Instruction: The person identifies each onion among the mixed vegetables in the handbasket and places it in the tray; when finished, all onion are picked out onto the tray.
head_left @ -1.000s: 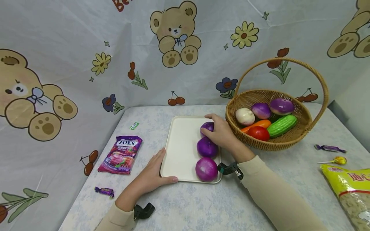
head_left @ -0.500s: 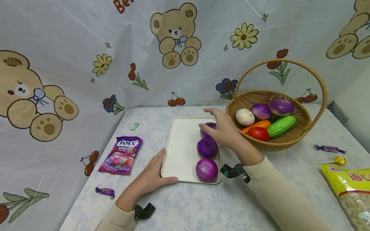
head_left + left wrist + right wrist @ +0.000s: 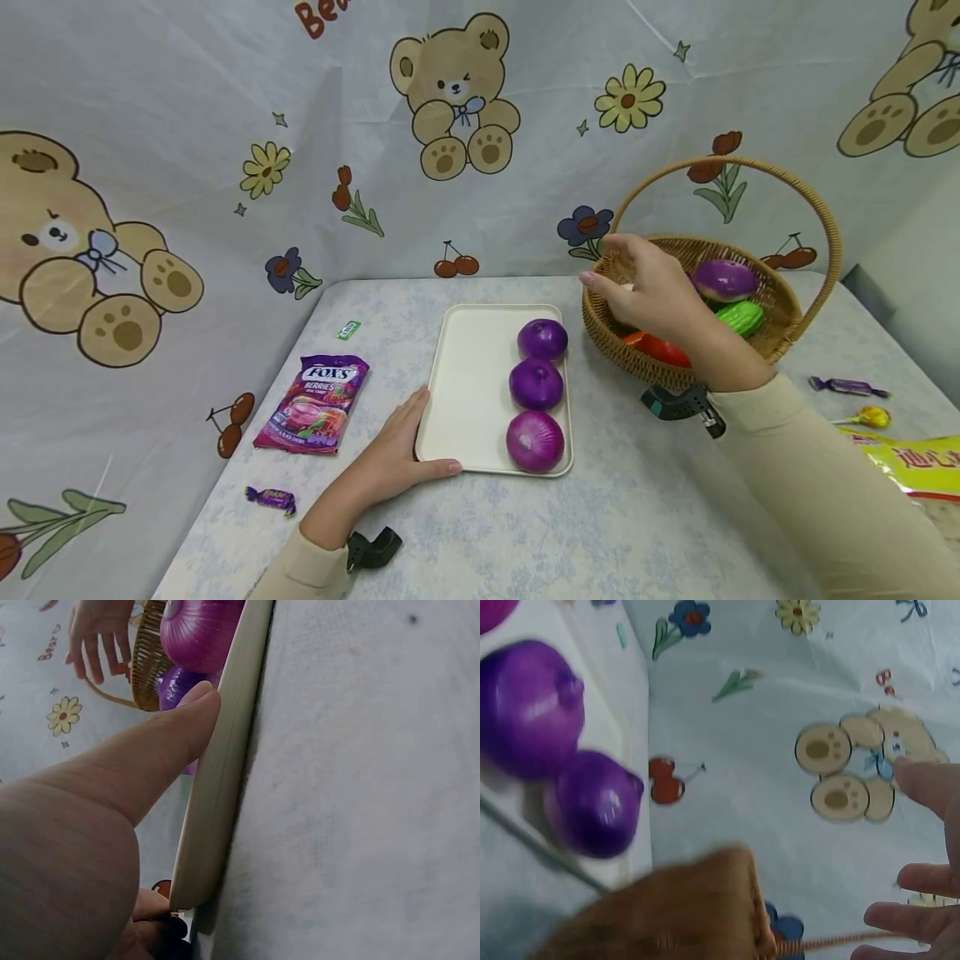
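Behind everything, a bear-and-flower printed cloth (image 3: 225,125) hung as backdrop. Below it, a pale patterned bench (image 3: 600,533) carrying the rest. At the right, a woven basket (image 3: 795,325) with a tall hoop handle, holding a purple turnip (image 3: 723,279), a green cucumber (image 3: 742,317) and something red (image 3: 663,350). Left of the basket and just beside it, a cream tray (image 3: 465,383), three purple onions in a row along its right side: far onion (image 3: 542,339), middle onion (image 3: 536,383), near onion (image 3: 535,441). Right hand (image 3: 652,292) held over the basket's near-left rim, fingers (image 3: 922,780) loosely spread, holding nothing. Left hand (image 3: 393,458) flat on the bench at the tray's near-left corner, fingers straight against the left rim, thumb (image 3: 176,735) pressed along the front rim. Further left, a purple sweet bag (image 3: 313,402). At the right edge, a yellow packet (image 3: 915,467). Smallest: a wrapped sweet (image 3: 272,498) near the left wrist, another wrapped candy (image 3: 847,386) and a lollipop (image 3: 870,415) right of the basket.
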The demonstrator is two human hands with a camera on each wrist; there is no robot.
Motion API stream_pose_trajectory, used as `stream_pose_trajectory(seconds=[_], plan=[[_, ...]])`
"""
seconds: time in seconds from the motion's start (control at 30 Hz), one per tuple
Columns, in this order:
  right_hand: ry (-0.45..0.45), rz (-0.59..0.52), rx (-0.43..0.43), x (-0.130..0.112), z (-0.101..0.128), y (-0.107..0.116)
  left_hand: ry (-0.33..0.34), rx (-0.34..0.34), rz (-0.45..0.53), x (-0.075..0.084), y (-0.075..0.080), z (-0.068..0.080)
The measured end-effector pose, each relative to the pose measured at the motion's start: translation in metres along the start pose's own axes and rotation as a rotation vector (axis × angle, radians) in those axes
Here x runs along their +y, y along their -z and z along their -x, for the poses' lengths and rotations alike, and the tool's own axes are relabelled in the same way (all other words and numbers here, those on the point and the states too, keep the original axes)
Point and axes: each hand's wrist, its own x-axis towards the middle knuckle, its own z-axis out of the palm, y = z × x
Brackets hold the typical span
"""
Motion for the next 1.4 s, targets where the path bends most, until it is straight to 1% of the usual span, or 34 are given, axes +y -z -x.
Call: stream_pose_trajectory(seconds=[0.23, 0.43, 0.63, 0.8, 1.13, 1.4], plan=[[-0.09, 0.069, -0.054, 0.029, -0.011, 0.034, 0.002, -0.004, 0.0, 0.0, 0.0, 0.0], [-0.143, 0.082, -0.093, 0.049, -0.019, 0.05, 0.009, -0.003, 0.004, 0.0, 0.001, 0.001], [-0.128, 0.076, -0.114, 0.059, -0.022, 0.051, 0.001, -0.001, 0.004, -0.001, 0.002, 0.0], [-0.112, 0.082, -0.129, 0.06, -0.022, 0.049, 0.006, -0.006, 0.009, -0.001, 0.001, 0.0], [-0.118, 0.108, -0.163, 0.061, -0.022, 0.047, 0.013, -0.006, 0.01, -0.001, 0.0, 0.0], [-0.098, 0.155, -0.252, 0.064, -0.031, 0.042, 0.012, -0.006, 0.009, 0.0, 0.0, 0.0]])
